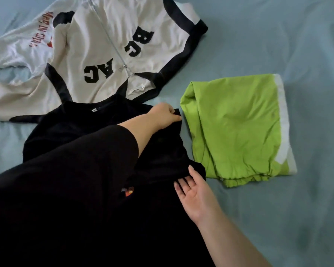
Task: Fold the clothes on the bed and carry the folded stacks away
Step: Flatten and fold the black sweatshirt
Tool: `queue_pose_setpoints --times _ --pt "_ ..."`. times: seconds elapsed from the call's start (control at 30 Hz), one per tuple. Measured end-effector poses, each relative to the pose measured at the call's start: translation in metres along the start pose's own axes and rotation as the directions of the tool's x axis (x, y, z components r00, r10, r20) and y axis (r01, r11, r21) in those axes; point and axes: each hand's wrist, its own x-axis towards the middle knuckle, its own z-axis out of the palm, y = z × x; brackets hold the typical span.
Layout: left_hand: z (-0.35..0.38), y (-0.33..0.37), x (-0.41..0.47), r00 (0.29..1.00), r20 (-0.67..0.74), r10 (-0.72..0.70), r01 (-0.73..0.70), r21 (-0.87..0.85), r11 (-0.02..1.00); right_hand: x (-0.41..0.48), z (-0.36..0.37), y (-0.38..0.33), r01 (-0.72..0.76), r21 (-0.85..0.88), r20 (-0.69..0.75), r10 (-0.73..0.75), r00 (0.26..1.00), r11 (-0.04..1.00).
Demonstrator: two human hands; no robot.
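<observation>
The black T-shirt [85, 135] lies on the blue bed sheet [278, 45], just below the white zip jacket [108, 51] and beside the folded green shorts [237, 128]. The left hand [165, 114] pinches the far right edge of the shirt tight. The right hand [195, 191] is open, palm up, with its fingertips [191, 169] tucked under the near edge. The shirt looks soft, light and floppy, so it will probably sag. Holding it at two edge spots, like now, should keep the fold straight.
</observation>
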Motion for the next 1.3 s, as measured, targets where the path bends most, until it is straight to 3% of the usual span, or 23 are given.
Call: queue_pose_setpoints --times 0.1,0.2,0.27,0.3,0.33,0.4,0.43,0.5,0.63,0.77,0.9,0.97,1.03,1.13,1.2,1.23,1.27,1.3 --pt "-0.004 0.011 0.011 0.984 -0.177 0.012 -0.065 -0.301 0.951 -0.006 -0.009 -0.006 0.003 0.139 0.040 -0.009 0.999 0.990" --pt "-0.002 0.016 0.019 0.982 -0.186 -0.026 -0.054 -0.415 0.908 -0.004 -0.014 -0.004 0.009 0.226 -0.007 -0.007 1.000 0.974" --pt "0.004 0.014 0.021 0.990 -0.140 -0.027 -0.037 -0.436 0.899 0.001 -0.016 -0.003 0.069 0.117 -0.086 -0.059 0.994 0.991" --pt "0.007 0.012 0.019 0.992 -0.128 -0.020 -0.041 -0.460 0.887 0.001 -0.016 -0.005 0.122 -0.053 -0.123 -0.128 0.984 0.991" --pt "0.009 0.009 0.017 0.991 -0.131 -0.010 -0.054 -0.475 0.879 0.000 -0.017 -0.008 0.200 -0.285 -0.159 -0.252 0.954 0.937" --pt "0.012 0.003 0.011 0.981 -0.194 0.012 -0.086 -0.377 0.922 -0.003 -0.021 -0.016 0.338 -0.708 -0.148 -0.598 0.788 0.620" --pt "0.012 -0.001 0.010 0.973 -0.231 0.021 -0.087 -0.282 0.956 -0.005 -0.025 -0.020 0.362 -0.805 -0.098 -0.707 0.701 0.471" --pt "0.013 -0.007 0.008 0.966 -0.254 0.047 -0.085 -0.141 0.986 -0.009 -0.028 -0.021 0.353 -0.858 -0.049 -0.745 0.665 0.372" --pt "0.014 -0.004 0.017 0.984 -0.164 0.070 -0.078 -0.044 0.996 -0.004 -0.031 -0.015 0.278 -0.907 -0.025 -0.702 0.712 0.315" --pt "0.007 0.003 0.034 0.963 -0.266 0.039 -0.047 -0.024 0.999 0.000 -0.033 -0.018 0.276 -0.929 0.059 -0.638 0.768 0.248" --pt "0.013 0.000 0.042 0.935 -0.355 -0.020 -0.015 -0.095 0.995 -0.002 -0.051 -0.023 0.295 -0.856 -0.064 -0.653 0.755 0.424" --pt "0.018 -0.001 0.040 0.941 -0.338 -0.017 -0.033 -0.141 0.989 -0.004 -0.053 -0.022 0.287 -0.864 -0.060 -0.651 0.757 0.413" --pt "0.020 -0.004 0.022 0.932 -0.360 0.044 -0.130 -0.218 0.967 -0.011 -0.047 -0.018 0.301 -0.916 0.017 -0.723 0.690 0.265" --pt "0.033 -0.027 -0.024 0.847 -0.482 0.222 -0.275 -0.041 0.961 -0.026 -0.016 -0.014 0.490 -0.871 0.325 -0.785 0.527 -0.033" --pt "0.050 -0.047 -0.050 0.865 -0.440 0.242 -0.246 0.050 0.968 -0.019 0.016 -0.007 0.631 -0.724 0.602 -0.703 0.379 -0.280" --pt "0.059 -0.056 -0.057 0.899 -0.373 0.231 -0.212 0.091 0.973 -0.008 0.036 -0.003 0.667 -0.658 0.686 -0.642 0.342 -0.349" --pt "0.069 -0.062 -0.058 0.930 -0.298 0.213 -0.164 0.181 0.970 0.006 0.055 0.000 0.689 -0.628 0.730 -0.582 0.360 -0.361" --pt "0.079 -0.068 -0.056 0.945 -0.252 0.206 -0.121 0.318 0.940 0.021 0.071 0.000 0.702 -0.623 0.754 -0.503 0.422 -0.344"
